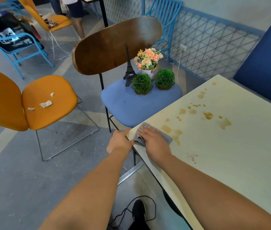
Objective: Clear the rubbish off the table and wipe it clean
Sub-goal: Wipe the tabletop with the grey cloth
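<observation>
Pressing flat, fingers straight, on the grey cloth point(149, 135) at the table's point(231, 163) 9 o'clock corner, the right hand point(154, 143) is risking smearing the brown stains point(207, 115) toward 3 o'clock, while the left hand point(119, 141) is cupping the edge, its fingers hidden.

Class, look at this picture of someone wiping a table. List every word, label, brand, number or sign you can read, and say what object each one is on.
Black bag on the blue metal chair: large white letters, partly hidden by the chair frame and too blurred to read.
Wall socket: no marking can be made out.
Grey cloth, table, Eiffel Tower model, white flower pot: no text visible.
</observation>
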{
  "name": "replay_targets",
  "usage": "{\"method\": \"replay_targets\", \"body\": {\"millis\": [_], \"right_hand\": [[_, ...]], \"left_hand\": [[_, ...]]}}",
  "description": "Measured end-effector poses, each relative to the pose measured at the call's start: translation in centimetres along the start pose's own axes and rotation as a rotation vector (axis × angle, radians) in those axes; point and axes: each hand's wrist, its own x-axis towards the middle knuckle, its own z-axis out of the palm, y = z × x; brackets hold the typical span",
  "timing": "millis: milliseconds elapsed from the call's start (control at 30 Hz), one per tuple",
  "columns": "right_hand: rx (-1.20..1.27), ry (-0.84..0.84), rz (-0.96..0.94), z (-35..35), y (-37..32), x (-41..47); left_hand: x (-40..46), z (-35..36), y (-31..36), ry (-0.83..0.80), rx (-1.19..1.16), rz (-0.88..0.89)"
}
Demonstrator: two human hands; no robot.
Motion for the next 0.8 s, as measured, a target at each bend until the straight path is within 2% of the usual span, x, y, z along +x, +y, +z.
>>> {"method": "replay_targets", "body": {"millis": [167, 267, 400, 500, 667, 800], "right_hand": [[0.087, 0.14, -0.079, 1.6, -0.3, -5.1], [0.029, 0.075, -0.118, 0.9, 0.4, -4.6], [-0.104, -0.057, -0.04, -0.6, 0.8, -1.7], [-0.07, 0.003, -0.008, 0.5, -0.3, -2.1], [-0.018, -0.005, -0.123, 0.7, 0.5, -6.2], [-0.055, 0.003, -0.012, -0.3, 1.5, -3.5]], "left_hand": [[0.1, 0.1, -0.1, -0.003, 0.0, -0.008], [0.1, 0.1, 0.1, -0.003, -0.001, 0.002], [-0.1, 0.5, 0.2, 0.009, -0.02, 0.017], [-0.2, 0.6, 0.0, 0.015, -0.016, 0.006], [-0.2, 0.5, 0.6, 0.005, 0.051, -0.022], [-0.6, 0.4, 0.9, 0.016, 0.084, -0.047]]}}
